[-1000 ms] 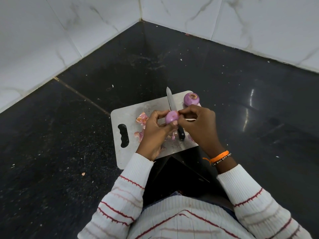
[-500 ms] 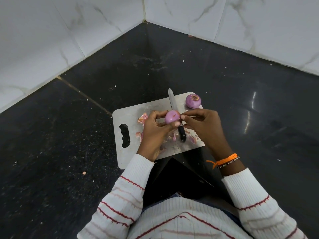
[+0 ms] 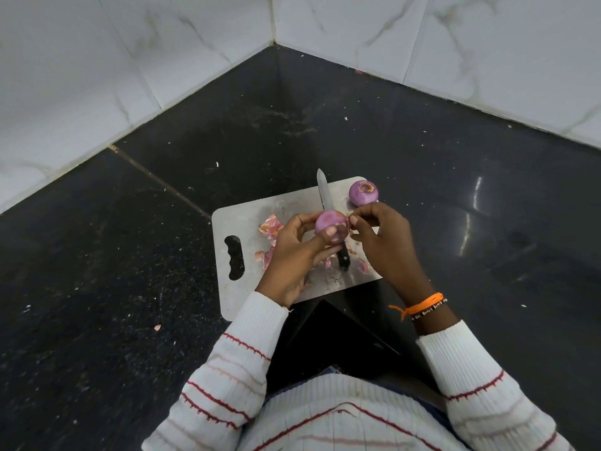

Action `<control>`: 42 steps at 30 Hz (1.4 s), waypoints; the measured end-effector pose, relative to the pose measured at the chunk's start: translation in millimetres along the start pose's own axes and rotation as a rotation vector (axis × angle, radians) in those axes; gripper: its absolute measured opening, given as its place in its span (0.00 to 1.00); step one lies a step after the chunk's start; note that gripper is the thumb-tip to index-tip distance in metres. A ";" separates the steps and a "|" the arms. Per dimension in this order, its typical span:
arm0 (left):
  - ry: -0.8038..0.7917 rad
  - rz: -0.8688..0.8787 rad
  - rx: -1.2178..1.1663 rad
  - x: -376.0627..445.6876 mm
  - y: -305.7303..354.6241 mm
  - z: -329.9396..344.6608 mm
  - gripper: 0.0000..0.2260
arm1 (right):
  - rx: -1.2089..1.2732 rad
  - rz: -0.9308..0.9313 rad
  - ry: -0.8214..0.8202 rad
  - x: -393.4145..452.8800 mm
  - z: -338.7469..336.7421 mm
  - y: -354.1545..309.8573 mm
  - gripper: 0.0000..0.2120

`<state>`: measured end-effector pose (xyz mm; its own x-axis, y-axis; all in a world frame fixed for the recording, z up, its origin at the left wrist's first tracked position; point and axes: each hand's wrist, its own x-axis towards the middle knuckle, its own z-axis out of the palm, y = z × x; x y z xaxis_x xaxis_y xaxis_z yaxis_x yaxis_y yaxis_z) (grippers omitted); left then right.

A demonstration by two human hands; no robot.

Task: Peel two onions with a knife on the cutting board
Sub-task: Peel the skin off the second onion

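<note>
On a black stone counter in a tiled corner, cradling an onion (image 3: 331, 226) above the cutting board (image 3: 247, 219) in the curled left hand (image 3: 292, 255), pinching skin at its right side with the right hand (image 3: 380, 237), leaving the knife (image 3: 325, 198) lying directly beneath, blade pointing away.

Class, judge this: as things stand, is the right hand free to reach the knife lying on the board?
Probably not directly: the knife lies under the held onion and left hand, and the right hand is pinching at that onion.
</note>
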<state>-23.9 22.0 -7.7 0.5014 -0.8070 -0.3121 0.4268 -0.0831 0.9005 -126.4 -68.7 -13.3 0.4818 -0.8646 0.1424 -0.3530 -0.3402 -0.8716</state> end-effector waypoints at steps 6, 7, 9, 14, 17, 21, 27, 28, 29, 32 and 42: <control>-0.071 -0.026 -0.101 0.3 -0.8 -0.5 0.10 | -0.159 -0.051 0.012 -0.6 3.0 13.1 0.03; -0.081 -0.026 -0.114 -0.1 -0.1 0.0 0.09 | -0.184 -0.049 0.010 -1.5 3.8 15.5 0.03; -0.094 -0.010 -0.109 -0.3 2.1 0.3 0.08 | -0.179 -0.022 0.003 -1.8 4.5 20.2 0.04; -0.061 0.019 -0.062 -0.2 1.3 -1.8 0.09 | 0.007 0.025 0.030 -2.3 1.3 15.8 0.10; -0.030 0.012 -0.025 0.3 -0.8 -3.8 0.11 | 0.161 -0.014 0.064 -2.5 -1.5 3.9 0.10; -0.030 0.002 0.005 1.9 -2.3 -4.4 0.17 | 0.210 -0.069 0.020 -3.9 -2.9 1.4 0.05; -0.061 -0.020 -0.020 1.1 -3.7 -2.4 0.16 | 0.117 -0.024 0.075 -3.2 0.1 7.1 0.04; -0.070 -0.028 -0.041 1.1 -3.5 -2.5 0.14 | 0.094 -0.013 0.082 -2.6 -0.2 9.8 0.04; -0.078 -0.033 -0.061 1.2 -3.0 -2.6 0.11 | 0.063 -0.006 0.089 -2.2 -0.4 12.5 0.04; -0.106 -0.023 -0.106 0.6 -1.8 -3.1 0.10 | -0.026 0.014 0.083 -2.4 1.9 17.5 0.06; -0.009 0.072 0.052 1.5 -4.0 -5.9 0.12 | 0.125 -0.018 0.089 -6.6 -2.6 -3.1 0.07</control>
<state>-20.4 24.6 -13.5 0.5220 -0.8174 -0.2437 0.3503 -0.0550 0.9350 -130.6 -62.9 -10.3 0.4124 -0.8899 0.1948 -0.2392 -0.3121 -0.9194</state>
